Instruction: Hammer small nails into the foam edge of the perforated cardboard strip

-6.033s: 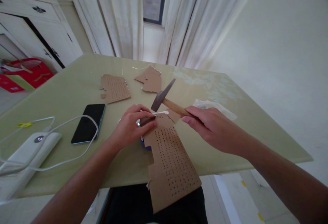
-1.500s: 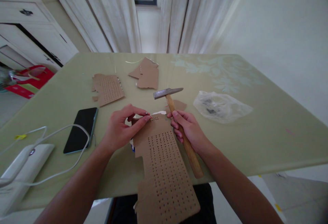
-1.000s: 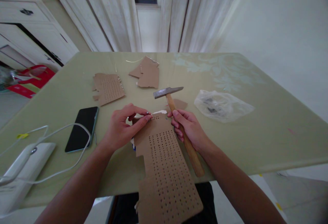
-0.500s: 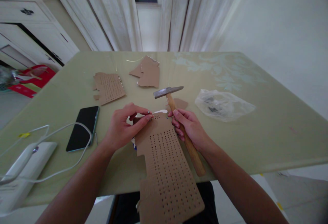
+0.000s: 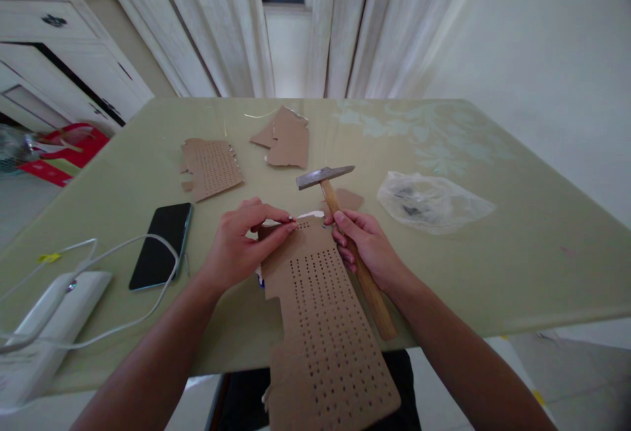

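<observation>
My left fingers (image 5: 276, 240): thumb and forefinger all but meeting at the far end of the card (image 5: 325, 313); anything pinched there too small to tell.
My right fingers (image 5: 346, 224): wrapped about the handle of the hammer (image 5: 372, 296). Six seconds ago its head was raised above the card's far end; now it sits lower, just past it. My judgement: striking paused.
Card: rows of holes; far end over the table (image 5: 493, 267), near end overhanging its edge.
Right: bag (image 5: 434, 201), crumpled.
Left: phone (image 5: 160, 246), dark.
Beyond: perforated scrap (image 5: 214, 168); torn scraps (image 5: 290, 145).
</observation>
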Demonstrator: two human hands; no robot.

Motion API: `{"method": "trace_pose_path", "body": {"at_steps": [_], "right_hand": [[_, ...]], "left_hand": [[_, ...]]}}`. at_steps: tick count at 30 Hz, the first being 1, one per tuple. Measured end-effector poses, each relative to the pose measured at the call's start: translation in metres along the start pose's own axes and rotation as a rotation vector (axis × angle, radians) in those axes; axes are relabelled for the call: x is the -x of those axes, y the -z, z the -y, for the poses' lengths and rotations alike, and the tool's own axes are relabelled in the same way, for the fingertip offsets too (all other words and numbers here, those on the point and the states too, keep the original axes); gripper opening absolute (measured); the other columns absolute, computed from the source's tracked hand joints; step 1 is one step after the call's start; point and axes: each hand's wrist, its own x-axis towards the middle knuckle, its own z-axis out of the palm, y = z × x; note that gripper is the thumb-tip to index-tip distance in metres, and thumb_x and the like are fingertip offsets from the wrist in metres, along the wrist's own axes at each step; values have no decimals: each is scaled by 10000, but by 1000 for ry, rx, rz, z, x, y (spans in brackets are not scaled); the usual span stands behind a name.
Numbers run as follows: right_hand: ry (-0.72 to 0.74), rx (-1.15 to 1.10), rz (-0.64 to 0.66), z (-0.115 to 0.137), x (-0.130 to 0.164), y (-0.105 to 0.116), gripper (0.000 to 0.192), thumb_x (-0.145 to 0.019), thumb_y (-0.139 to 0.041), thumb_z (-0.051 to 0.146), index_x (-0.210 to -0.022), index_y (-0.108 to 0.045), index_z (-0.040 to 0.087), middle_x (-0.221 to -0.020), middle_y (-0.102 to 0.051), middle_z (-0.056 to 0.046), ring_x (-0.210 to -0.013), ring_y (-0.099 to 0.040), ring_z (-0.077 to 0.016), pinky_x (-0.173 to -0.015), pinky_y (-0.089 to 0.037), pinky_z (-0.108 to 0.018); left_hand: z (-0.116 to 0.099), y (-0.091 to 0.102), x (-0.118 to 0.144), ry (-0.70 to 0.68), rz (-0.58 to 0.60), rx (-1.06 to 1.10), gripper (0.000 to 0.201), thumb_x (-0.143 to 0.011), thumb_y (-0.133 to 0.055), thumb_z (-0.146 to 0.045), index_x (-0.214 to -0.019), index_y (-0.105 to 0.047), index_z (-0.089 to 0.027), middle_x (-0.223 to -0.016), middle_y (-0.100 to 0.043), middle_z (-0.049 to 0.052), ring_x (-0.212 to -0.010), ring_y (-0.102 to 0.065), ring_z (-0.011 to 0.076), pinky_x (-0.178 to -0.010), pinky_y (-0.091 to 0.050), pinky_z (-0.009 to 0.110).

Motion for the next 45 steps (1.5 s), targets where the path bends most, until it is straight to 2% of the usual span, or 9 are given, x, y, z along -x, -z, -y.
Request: {"method": "trace_pose_path", "body": {"at_steps": [11, 16, 19, 22, 26, 31, 37, 42, 45], "right_hand": [[9, 21, -5, 2, 0, 1, 415, -909, -819, 586, -979, -720, 189, -640, -494, 95, -403, -380, -55, -308, -333, -166], [88, 102, 9, 7, -1, 6, 412, -938, -786, 593, -1018, -724, 194, -644, -491, 90, -408, -389, -64, -316, -338, -182], [182, 267, 9, 18, 5, 11, 391, -989, -733, 586, -1054, -716, 201, -651, -498, 85, -413, -407, -75, -335, -352, -199], [259, 523, 48, 42, 22, 15, 377, -1065, -636, 572, -1087, -704, 202, -642, -491, 82, -418, -417, -87, -360, -339, -221], [352, 1036, 64, 89, 51, 10, 388, -1123, -579, 487, -848, -606, 215, -599, -498, 61, -480, -447, -105, -475, -339, -262], [473, 1420, 108, 125, 67, -8, 403, -1147, -522, 435, -806, -547, 221, -663, -537, 25, -618, -522, -149, -630, -338, -312], [409, 1613, 174, 131, 70, -21, 372, -1146, -489, 429, -841, -549, 224, -690, -555, 11, -629, -522, -166, -656, -304, -331], [477, 1535, 57, 138, 74, -23, 390, -1136, -489, 471, -832, -557, 237, -662, -569, 10, -608, -513, -170, -637, -306, -332], [445, 1539, 97, 133, 71, -23, 386, -1131, -501, 458, -821, -564, 237, -678, -594, -6, -642, -532, -183, -649, -312, -333]], "left_hand": [[5, -2, 2, 34, 38, 8, 37, -971, -823, -273, -949, -833, -245, -816, -810, -18, -643, -602, 113, -604, -446, 264], [7, -5, 1, 45, 30, -9, 80, -971, -823, -326, -946, -853, -255, -787, -795, -14, -639, -593, 122, -639, -450, 284], [8, -5, 0, 53, 34, 4, 92, -968, -818, -335, -949, -853, -252, -782, -787, -14, -628, -583, 121, -644, -454, 285], [10, -5, -1, 47, 48, 45, 106, -973, -801, -337, -950, -849, -246, -815, -803, -4, -654, -613, 128, -643, -469, 277], [12, -6, -2, 39, 43, 101, 128, -972, -782, -353, -962, -848, -244, -888, -827, 24, -763, -694, 160, -654, -509, 268], [12, -6, -4, 47, 52, 105, 139, -964, -768, -355, -947, -852, -246, -869, -829, 28, -765, -704, 168, -654, -531, 268], [14, -6, -6, 63, 70, 125, 192, -967, -754, -400, -945, -857, -239, -881, -833, 42, -767, -705, 172, -640, -545, 263], [15, -7, -6, 61, 70, 121, 172, -961, -761, -378, -961, -862, -239, -898, -842, 48, -770, -709, 172, -659, -553, 268], [14, -7, -6, 49, 69, 122, 157, -949, -765, -362, -939, -864, -240, -863, -834, 43, -755, -702, 171, -658, -546, 268]]}}
